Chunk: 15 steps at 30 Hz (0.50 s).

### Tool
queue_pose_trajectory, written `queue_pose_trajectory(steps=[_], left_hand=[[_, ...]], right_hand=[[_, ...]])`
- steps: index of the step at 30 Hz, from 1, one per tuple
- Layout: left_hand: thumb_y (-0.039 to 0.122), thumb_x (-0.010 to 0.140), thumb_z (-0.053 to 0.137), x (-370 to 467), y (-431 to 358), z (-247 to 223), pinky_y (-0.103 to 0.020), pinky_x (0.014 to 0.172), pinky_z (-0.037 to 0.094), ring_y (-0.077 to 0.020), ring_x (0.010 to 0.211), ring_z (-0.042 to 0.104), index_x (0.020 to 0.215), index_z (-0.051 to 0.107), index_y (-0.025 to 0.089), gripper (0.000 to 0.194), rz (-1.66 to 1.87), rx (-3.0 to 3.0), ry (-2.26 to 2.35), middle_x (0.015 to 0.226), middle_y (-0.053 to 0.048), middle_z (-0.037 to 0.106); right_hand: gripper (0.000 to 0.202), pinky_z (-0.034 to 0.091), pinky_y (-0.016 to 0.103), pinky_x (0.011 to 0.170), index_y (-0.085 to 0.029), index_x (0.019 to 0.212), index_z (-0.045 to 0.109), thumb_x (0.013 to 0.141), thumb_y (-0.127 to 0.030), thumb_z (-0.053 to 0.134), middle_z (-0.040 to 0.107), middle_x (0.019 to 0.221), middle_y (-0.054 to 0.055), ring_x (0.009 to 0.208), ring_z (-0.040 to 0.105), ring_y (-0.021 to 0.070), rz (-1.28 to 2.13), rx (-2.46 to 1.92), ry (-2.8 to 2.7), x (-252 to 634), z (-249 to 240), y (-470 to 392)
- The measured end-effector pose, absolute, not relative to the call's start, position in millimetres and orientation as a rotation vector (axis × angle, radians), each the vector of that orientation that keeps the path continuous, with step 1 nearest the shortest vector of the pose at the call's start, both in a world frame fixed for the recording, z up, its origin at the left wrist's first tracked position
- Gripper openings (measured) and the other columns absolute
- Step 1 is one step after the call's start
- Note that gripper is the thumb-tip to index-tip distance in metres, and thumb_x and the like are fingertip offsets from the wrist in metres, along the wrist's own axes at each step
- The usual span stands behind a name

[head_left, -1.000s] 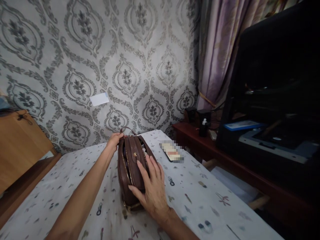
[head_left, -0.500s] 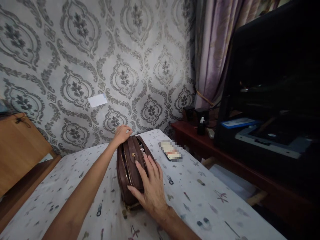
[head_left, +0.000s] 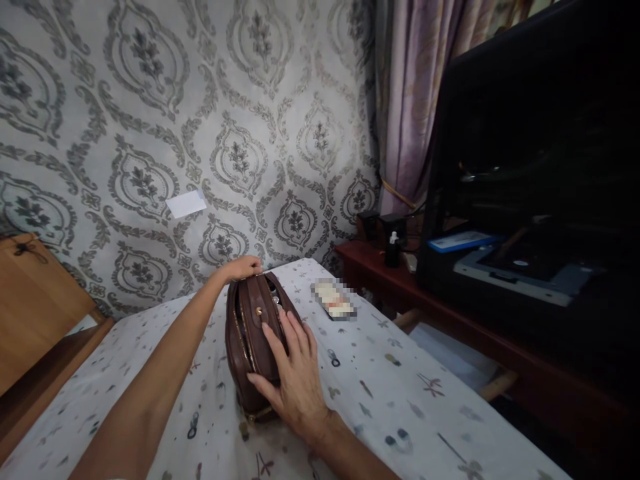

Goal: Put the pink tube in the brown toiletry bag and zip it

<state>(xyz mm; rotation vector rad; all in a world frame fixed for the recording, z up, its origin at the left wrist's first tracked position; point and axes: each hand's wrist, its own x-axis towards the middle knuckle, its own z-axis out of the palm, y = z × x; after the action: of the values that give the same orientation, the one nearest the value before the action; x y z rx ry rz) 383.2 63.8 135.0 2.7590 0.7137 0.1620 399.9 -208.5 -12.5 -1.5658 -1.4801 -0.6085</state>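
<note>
The brown bag (head_left: 257, 347) is set on a printed cloth (head_left: 370, 373). Across the bag's near right part the right hand (head_left: 296, 373) is laid, grip spread open. The left hand (head_left: 243, 267) is curled at the bag's far end; whether anything is gripped cannot be told. Right of the bag, a pixelated object (head_left: 333, 299) is seen.

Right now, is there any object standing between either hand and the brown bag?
Nothing visible does. The right hand rests on the brown bag; the left hand is at its far end, contact there unclear. The blurred flat item lies to the right.
</note>
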Motion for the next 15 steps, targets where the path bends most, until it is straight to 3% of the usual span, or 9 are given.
queue_pose_trajectory(steps=[6, 15], left_hand=[[0.033, 0.081, 0.053, 377.2, 58.4, 132.4, -0.027, 0.066, 0.035, -0.0173, 0.070, 0.048, 0.067, 0.054, 0.019, 0.020, 0.202, 2.828, 0.659, 0.066, 0.001, 0.055], [0.030, 0.083, 0.050, 378.9, 50.1, 143.6, -0.028, 0.067, 0.035, -0.0173, 0.067, 0.047, 0.062, 0.047, 0.021, 0.024, 0.128, 2.905, 0.587, 0.063, 0.001, 0.051]], right_hand=[[0.070, 0.033, 0.060, 0.114, -0.019, 0.147, 0.045, 0.087, -0.045, 0.068, 0.041, 0.156, 0.019, 0.145, 0.035, 0.0359, -0.613, -1.562, -1.485, 400.3, -13.9, -207.3], [0.072, 0.034, 0.060, 0.113, -0.017, 0.147, 0.046, 0.086, -0.049, 0.069, 0.042, 0.155, 0.021, 0.144, 0.036, 0.0361, -0.656, -1.554, -1.507, 401.6, -11.9, -208.0]])
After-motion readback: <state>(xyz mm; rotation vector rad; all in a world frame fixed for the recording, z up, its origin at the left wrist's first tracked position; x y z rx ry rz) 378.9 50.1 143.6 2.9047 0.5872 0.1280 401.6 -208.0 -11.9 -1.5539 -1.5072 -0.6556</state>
